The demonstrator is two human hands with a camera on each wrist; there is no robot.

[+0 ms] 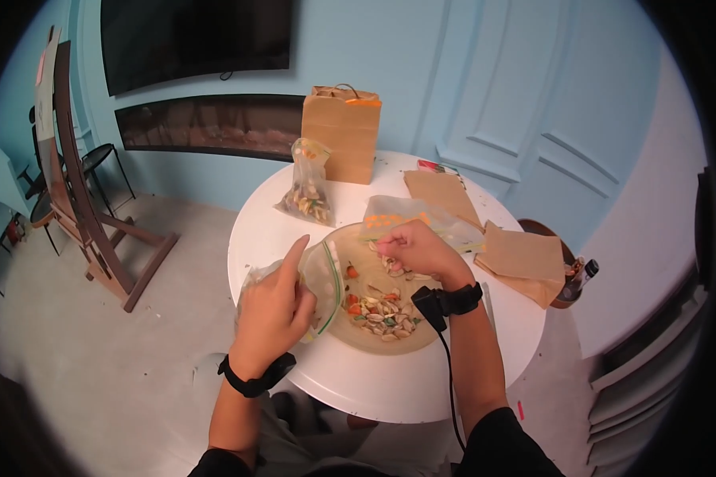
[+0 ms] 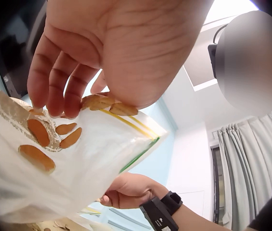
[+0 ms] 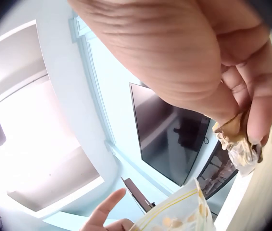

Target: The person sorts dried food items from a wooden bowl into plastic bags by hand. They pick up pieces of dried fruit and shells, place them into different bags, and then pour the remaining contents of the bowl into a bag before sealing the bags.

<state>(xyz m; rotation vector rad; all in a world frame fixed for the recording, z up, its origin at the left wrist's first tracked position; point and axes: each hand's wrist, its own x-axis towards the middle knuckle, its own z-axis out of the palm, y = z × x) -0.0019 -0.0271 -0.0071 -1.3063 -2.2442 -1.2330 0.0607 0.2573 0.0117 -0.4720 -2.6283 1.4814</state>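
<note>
My left hand point(image 1: 272, 314) holds a clear zip bag point(image 1: 324, 290) with a green seal line and orange-brown oval prints, its index finger stretched out. In the left wrist view, the other fingertips curl at the top of the bag point(image 2: 92, 159). My right hand point(image 1: 423, 256) pinches a small bunch of brown and whitish dried pieces point(image 3: 239, 144) between thumb and fingers. It is above the far part of a round straw-coloured tray point(image 1: 358, 343). On the near part of that tray lies a loose heap of pale, orange and green dried pieces point(image 1: 386, 319).
A filled bag point(image 1: 309, 199) and a brown paper bag point(image 1: 342, 131) stand at the back of the white round table point(image 1: 250, 230). Another printed zip bag point(image 1: 398, 213) lies behind the tray. Flat brown paper bags point(image 1: 523, 256) lie at the right, near a brown bin point(image 1: 566, 296).
</note>
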